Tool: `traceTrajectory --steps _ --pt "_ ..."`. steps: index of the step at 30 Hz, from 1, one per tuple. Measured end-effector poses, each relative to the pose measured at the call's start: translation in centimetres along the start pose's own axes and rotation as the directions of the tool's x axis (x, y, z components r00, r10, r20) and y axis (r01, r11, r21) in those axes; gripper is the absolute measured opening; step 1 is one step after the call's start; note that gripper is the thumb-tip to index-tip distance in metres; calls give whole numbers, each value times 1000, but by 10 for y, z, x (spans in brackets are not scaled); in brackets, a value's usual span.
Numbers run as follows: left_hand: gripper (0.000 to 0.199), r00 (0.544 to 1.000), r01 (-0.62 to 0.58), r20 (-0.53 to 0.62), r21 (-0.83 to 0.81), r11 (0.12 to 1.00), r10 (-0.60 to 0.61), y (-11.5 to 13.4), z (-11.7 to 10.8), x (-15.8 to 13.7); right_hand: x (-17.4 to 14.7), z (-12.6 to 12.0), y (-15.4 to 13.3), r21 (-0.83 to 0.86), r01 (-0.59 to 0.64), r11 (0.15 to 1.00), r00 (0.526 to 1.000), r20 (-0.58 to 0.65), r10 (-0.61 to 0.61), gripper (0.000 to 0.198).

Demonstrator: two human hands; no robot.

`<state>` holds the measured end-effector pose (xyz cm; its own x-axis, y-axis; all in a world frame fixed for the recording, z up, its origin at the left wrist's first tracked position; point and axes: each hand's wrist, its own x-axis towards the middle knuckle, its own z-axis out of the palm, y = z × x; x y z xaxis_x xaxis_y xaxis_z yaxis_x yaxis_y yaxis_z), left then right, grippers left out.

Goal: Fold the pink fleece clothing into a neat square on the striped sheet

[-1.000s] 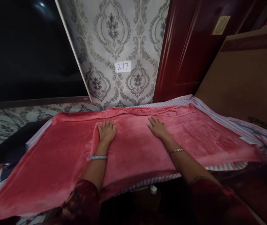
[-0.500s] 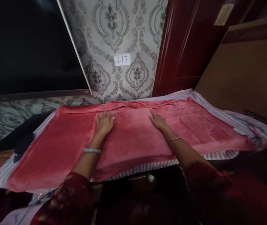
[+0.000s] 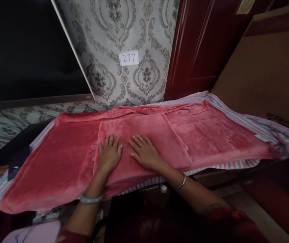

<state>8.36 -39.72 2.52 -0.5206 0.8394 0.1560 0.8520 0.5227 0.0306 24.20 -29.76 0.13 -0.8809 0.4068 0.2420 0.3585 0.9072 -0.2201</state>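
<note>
A plush pink-red blanket (image 3: 210, 135) lies spread across the surface in front of me, with a folded rectangular section (image 3: 167, 145) raised in its middle. My left hand (image 3: 109, 153) rests flat near the left edge of that section, fingers apart. Lying flat near its centre, my right hand (image 3: 145, 152) also has its fingers spread. Neither hand grips the fabric. Along the back edge the blanket is bunched into loose folds.
Under the blanket, a striped cloth (image 3: 235, 164) shows around the edges. A large dark screen (image 3: 32, 50) stands at the back left, a cardboard box (image 3: 266, 74) at the right. Behind are a patterned wall (image 3: 149, 37) and a dark red door (image 3: 197, 50).
Both hands have drawn back toward me across the folded section. My right hand has also moved left, closer to my left hand. The view has shifted slightly.
</note>
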Motion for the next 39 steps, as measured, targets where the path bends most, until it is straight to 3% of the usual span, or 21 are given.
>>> traceTrajectory --steps 5,11,18,22,26,28,32,35,39 --pt "55 1000 -7 -18 -21 1000 7 -2 0 0 -18 -16 63 -44 -161 986 987 -3 161 58" --pt "55 999 -4 -44 -21 1000 3 -3 7 1 -66 -15 121 -80 -369 926 921 -168 352 58" --pt "55 998 -14 -55 -27 1000 13 -4 8 2 -86 2 143 122 -342 932 880 -307 363 58" --pt "53 1000 -5 -25 -64 998 3 -4 -4 -2 -87 -5 141 125 -334 934 878 -320 357 57" --pt "54 994 -62 -97 -72 995 55 9 -12 -23 -90 -19 111 26 -352 936 850 -409 331 52" --pt "54 985 -141 -107 -79 987 132 21 -7 -37 -90 -21 88 -18 -268 963 885 -399 239 51" --pt "57 970 -240 -77 -111 964 233 39 12 -57 -87 -7 54 -58 -149 987 959 -250 130 50" --pt "60 971 -232 -79 -133 963 223 36 19 -61 -89 2 52 -53 -154 987 967 -215 140 53" --pt "60 985 -166 -65 -142 976 158 10 14 -60 -102 3 72 -29 -162 986 959 -240 151 54"
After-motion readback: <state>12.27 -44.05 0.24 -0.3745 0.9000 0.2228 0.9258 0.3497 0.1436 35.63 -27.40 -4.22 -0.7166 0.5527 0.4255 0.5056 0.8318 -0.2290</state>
